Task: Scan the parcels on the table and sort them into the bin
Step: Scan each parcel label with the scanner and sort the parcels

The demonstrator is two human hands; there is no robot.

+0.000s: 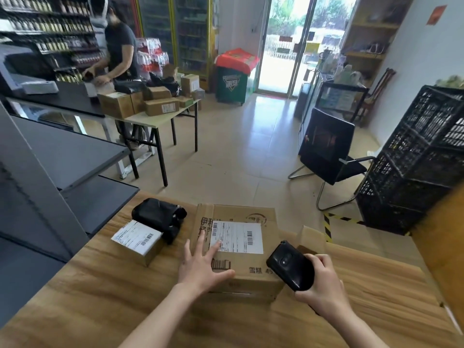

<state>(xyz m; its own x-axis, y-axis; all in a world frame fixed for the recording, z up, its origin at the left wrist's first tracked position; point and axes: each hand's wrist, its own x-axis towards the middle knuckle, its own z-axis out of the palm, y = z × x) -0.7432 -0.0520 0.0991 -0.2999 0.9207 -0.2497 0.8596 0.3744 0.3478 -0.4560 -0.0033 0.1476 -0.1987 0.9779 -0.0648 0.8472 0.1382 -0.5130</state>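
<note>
Left hand [200, 267] flat, fingers spread, on large brown cardboard parcel [251, 270] with white label. Right hand [324, 285] curled round black handheld scanner [291, 270], just right of it. Pale wood-grain table [113, 305] beneath. Black lattice plastic crates [421, 159] beyond the scanner, on beige tiled floor [238, 146].

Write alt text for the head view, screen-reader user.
A person's left hand lies flat on a large cardboard box on a wooden table, while the right hand grips a black handheld scanner beside its shipping label. A small labelled box and a black wrapped parcel sit to the left; stacked black crates stand at right.
</note>
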